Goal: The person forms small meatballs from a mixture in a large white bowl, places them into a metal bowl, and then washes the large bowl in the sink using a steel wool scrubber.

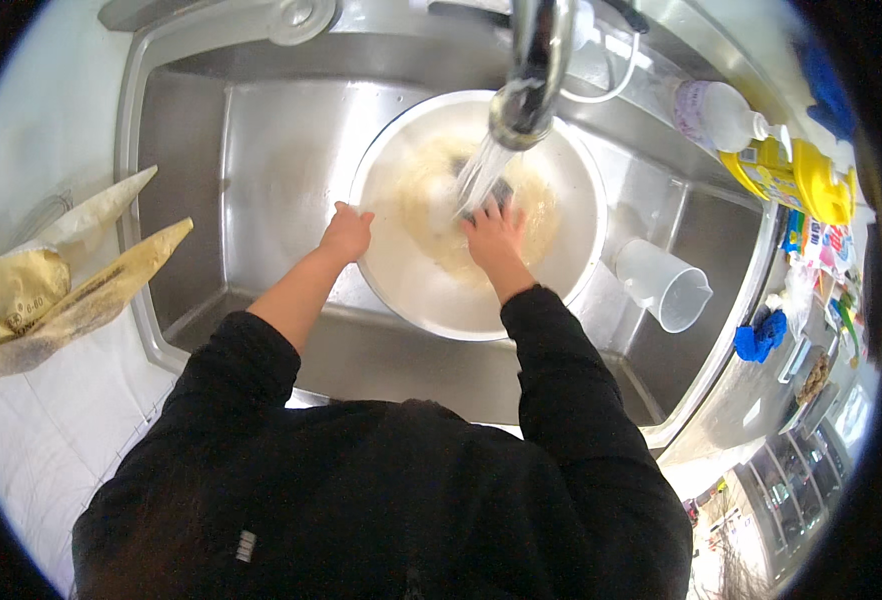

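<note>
A wide white basin (426,300) with a dark rim stands in a stainless steel sink (283,150). Water streams from the chrome faucet (523,112) into it, and cloudy yellowish water covers its bottom. My left hand (348,232) grips the basin's rim at its left side. Inside the basin, my right hand (497,232) has its fingers spread over a dark object (497,196), right beside the stream. What the dark object is cannot be told, as the hand and water partly cover it. Whether the right fingers grip it or only touch it does not show.
A translucent plastic measuring jug (662,285) lies tilted right of the basin. Along the right edge are a pump bottle (718,116), a yellow container (793,180) and a blue cloth (760,335). Yellowed paper-like bags (73,300) are at the left, and a round drain part (298,11) sits behind.
</note>
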Tool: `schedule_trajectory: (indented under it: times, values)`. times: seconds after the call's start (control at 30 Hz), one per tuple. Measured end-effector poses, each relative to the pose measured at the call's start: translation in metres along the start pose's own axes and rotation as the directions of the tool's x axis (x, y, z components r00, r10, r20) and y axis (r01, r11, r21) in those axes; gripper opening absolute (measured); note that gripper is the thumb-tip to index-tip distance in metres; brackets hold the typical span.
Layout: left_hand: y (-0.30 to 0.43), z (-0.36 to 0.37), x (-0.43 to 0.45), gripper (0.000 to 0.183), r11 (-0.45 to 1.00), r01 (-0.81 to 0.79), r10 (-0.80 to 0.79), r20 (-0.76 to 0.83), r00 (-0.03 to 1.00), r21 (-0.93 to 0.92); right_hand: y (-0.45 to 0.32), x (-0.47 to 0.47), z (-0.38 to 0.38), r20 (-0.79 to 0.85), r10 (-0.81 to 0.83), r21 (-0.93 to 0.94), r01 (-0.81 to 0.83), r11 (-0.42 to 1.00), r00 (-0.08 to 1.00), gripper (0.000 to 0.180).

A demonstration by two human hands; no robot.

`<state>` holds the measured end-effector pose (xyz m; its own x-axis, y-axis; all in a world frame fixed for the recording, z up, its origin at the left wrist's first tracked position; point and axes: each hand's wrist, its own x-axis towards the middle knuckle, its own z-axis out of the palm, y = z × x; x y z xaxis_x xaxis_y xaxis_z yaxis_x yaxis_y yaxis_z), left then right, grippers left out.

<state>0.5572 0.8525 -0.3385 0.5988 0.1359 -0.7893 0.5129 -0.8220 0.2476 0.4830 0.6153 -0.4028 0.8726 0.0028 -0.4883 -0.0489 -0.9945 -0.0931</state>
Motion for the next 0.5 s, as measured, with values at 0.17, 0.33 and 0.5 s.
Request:
schedule_trajectory:
  times: [0.17, 0.33, 0.5]
  values:
    - [0.006, 0.004, -0.004, 0.054, 0.988, 0.034, -0.020, -0.093, 0.995, 0.149, -0.009, -0.065, 0.023, 0.231, 0.036, 0.155, -0.073, 0.985, 0.972, 0.052]
    - [0.015, 0.006, -0.016, 0.058, 0.934, 0.039, 0.034, -0.197, 0.980, 0.354, -0.045, -0.051, 0.045, -0.073, -0.292, 0.270, 0.301, 0.915, 0.954, 0.043]
    - [0.020, 0.004, -0.017, 0.054, 0.917, 0.047, 0.042, -0.213, 0.976, 0.395, 0.015, -0.076, 0.011, 0.408, -0.219, 0.115, 0.189, 0.975, 0.886, 0.040]
